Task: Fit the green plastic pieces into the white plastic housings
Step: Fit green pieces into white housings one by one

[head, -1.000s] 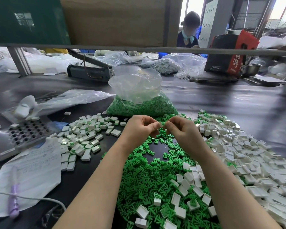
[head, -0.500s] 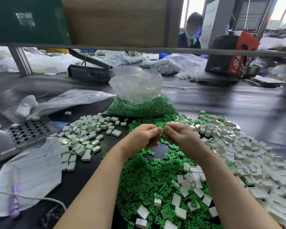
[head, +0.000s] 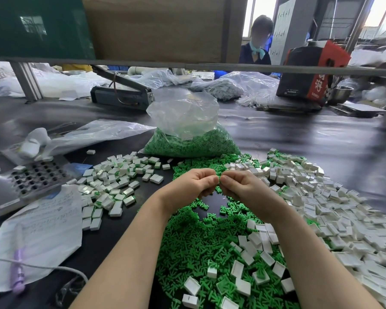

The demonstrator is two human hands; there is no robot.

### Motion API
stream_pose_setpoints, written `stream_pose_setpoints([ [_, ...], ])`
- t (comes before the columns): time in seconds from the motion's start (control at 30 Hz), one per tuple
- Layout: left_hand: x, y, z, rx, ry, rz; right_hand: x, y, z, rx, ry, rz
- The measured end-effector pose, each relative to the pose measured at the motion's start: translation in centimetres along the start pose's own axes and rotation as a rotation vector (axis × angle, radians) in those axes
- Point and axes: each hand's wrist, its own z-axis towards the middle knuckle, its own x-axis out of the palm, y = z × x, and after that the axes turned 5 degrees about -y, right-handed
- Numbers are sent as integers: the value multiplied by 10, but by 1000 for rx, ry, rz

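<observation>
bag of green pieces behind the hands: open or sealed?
Open. The clear plastic bag stands with its top loose and gaping, unsealed; green pieces fill only its lower part.

Glossy plastic bag (head: 183, 117) — matt pieces (head: 187, 241)

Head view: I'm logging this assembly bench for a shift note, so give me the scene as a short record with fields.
left hand: fingers curled, pinching a small part against the right hand
right hand: fingers curled, pinching the same spot; the part itself is mostly hidden
loose green pieces: heap under and in front of the hands
empty white housings: spread to the right
fitted housings: pile to the left, green showing
bag of green pieces: open, behind the hands
</observation>
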Motion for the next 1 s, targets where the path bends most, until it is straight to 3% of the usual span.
stream_pose_setpoints([
  [0.63,-6,-5,-5,-24,121,31,-1,9,-4,-99,86,-220],
  [1.0,-7,-8,-1,-23,-24,149,-1,5,-2,-41,1,-52],
])
